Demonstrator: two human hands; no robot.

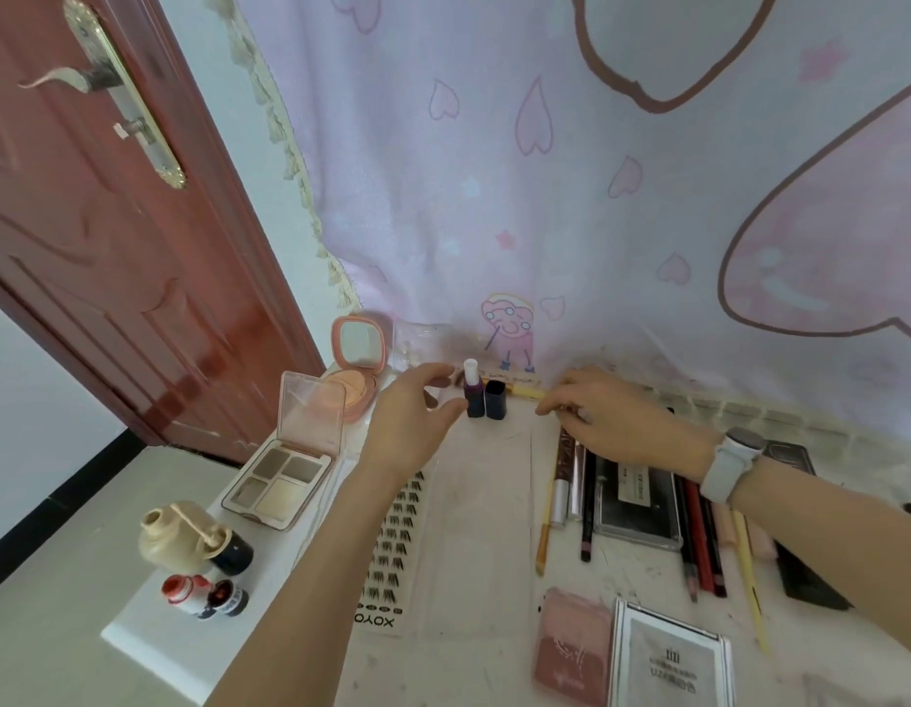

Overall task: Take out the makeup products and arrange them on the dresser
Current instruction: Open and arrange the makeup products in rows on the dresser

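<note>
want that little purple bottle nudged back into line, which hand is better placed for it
Left. The left hand is open right beside the purple bottle; the right hand is pinching a yellow pencil.

The left hand (412,415) touches a small purple bottle (474,395) beside its dark cap (495,399) on the bench (484,502); the right hand (611,421) pinches a yellow pencil (527,391).

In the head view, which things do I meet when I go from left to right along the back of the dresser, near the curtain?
Round pink compact with its mirror up → left hand → dark purple bottle with a white top → dark blue cap → yellow pencil → right hand.
</note>
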